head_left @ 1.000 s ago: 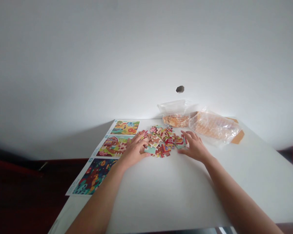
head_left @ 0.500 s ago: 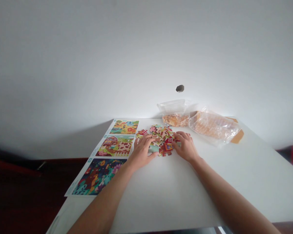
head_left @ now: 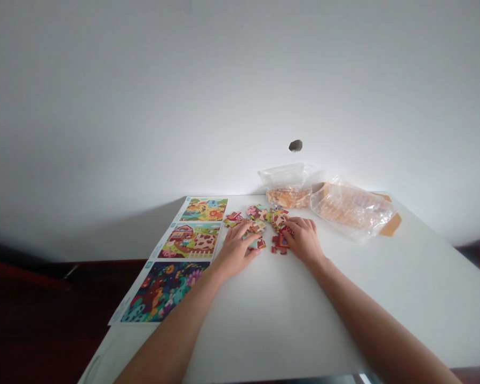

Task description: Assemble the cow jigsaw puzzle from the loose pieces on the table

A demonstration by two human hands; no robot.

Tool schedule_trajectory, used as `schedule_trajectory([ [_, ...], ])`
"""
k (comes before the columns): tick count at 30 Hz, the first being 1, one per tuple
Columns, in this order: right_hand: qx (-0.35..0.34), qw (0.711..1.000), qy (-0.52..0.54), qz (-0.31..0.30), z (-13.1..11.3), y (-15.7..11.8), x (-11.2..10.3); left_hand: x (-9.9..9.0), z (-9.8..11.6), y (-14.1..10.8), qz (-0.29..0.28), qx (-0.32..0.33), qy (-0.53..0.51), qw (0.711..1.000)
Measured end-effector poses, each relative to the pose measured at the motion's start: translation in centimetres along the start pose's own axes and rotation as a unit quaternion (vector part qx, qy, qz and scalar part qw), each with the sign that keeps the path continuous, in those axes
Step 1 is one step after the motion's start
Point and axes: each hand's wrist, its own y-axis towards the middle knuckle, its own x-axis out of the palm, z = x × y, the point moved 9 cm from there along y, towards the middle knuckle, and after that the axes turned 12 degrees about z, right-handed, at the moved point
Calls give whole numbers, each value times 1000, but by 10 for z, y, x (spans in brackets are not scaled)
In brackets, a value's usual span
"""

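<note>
Seemingly parting puzzle pieces [head_left: 257, 212] beside picture sheet [head_left: 189, 241] with spread left hand [head_left: 236, 252] and curled right hand [head_left: 306, 241], too hidden to judge for pinching; likely calls for light sweeping next.

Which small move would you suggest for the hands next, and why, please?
I would perhaps slide the right hand slightly rightward with the puzzle pieces it touches, because many look bunched together between it and the left hand, while the white table extends farther right.
</note>
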Motion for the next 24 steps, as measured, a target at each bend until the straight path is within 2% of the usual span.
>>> schedule_trajectory([
  [4, 25, 999, -17, 39, 4, 1, -5, -3, -4, 6, 38, -1, -30, 999],
  [9, 79, 997, -19, 15, 9, 12, 6, 2, -14, 18, 88, -55, -3, 995],
  [14, 107, 992, -59, 20, 10, 21, 13, 19, -9, 21, 40, -65, 65, 995],
  [19, 83, 995, -39, 45, 15, 17, 14, 15, -1, 12, 19, -46, 91, 995],
  [21, 80, 995, -28, 45, 19, 15, 14, 6, -13, 7, 24, -84, 119, 989],
  [24, 72, 996, -9, 47, 20, 15, 10, -5, -46, -4, 22, -198, 159, 967],
])
